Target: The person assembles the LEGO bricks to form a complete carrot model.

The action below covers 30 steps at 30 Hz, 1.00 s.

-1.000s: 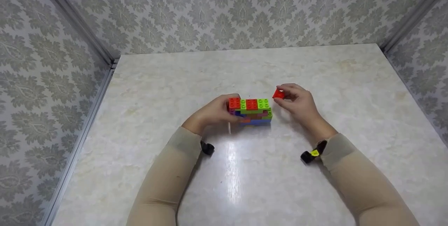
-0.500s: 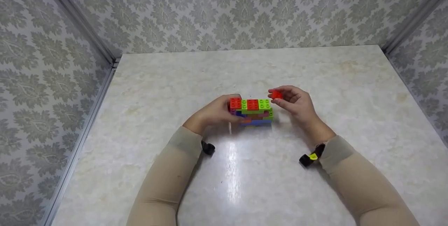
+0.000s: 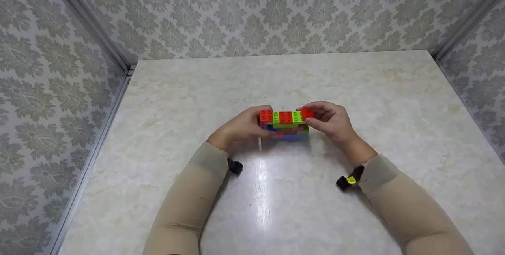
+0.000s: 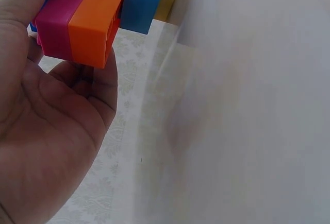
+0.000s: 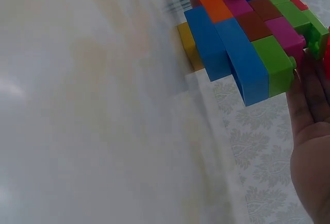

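Note:
A stack of joined toy bricks (image 3: 290, 130) stands on the table, its layers blue, orange, brown, pink and green, with red and green studded bricks along the top. My left hand (image 3: 246, 124) grips its left end, thumb on the near side and fingers behind. In the left wrist view, orange and magenta bricks (image 4: 90, 23) sit between that thumb and fingers. My right hand (image 3: 329, 119) pinches a red brick (image 3: 307, 113) right at the top right end of the stack. In the right wrist view, only the edge of this red brick (image 5: 327, 59) shows. A yellow brick (image 5: 190, 46) lies lowest.
The pale marbled table (image 3: 177, 89) spreads around both hands. Patterned wall panels (image 3: 252, 14) stand behind it and at both sides, with metal rails at the corners. Black wrist cameras (image 3: 235, 167) hang close over the tabletop.
My right hand has moved left with the red brick, from beside the stack to its top right end. My left hand stays on the stack's left end.

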{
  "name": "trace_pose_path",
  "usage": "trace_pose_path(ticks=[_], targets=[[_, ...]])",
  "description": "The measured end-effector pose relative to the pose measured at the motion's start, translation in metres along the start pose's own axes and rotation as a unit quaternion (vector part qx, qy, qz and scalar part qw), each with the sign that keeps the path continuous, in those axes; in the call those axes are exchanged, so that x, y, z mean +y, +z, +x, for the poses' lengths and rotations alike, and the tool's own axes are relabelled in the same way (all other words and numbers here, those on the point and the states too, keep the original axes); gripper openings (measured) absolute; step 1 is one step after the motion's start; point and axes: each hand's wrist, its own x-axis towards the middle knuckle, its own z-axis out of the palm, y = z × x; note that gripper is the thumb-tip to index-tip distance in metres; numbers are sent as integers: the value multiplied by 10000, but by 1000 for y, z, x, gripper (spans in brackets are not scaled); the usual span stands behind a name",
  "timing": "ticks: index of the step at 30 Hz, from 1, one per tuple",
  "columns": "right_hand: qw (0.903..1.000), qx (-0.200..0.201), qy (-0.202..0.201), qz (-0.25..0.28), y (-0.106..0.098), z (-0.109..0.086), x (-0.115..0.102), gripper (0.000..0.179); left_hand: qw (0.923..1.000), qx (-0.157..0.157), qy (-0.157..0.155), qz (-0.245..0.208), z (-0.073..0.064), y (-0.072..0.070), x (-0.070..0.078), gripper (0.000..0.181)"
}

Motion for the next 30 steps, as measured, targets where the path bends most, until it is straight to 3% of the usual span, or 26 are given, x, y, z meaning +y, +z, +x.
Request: trace_pose_path(ticks=[6,18,30], targets=[[9995,83,-96,-279,1,0,-3,35,9999,0,50,133,1,-1,1,38],[9933,55,-885,-739,7,-3,-1,35,10000,-31,-44,57,1,-1,0,38],[9885,-74,-1227,-884,7,-2,-1,35,9999,-60,90,-40,1,0,0,34]])
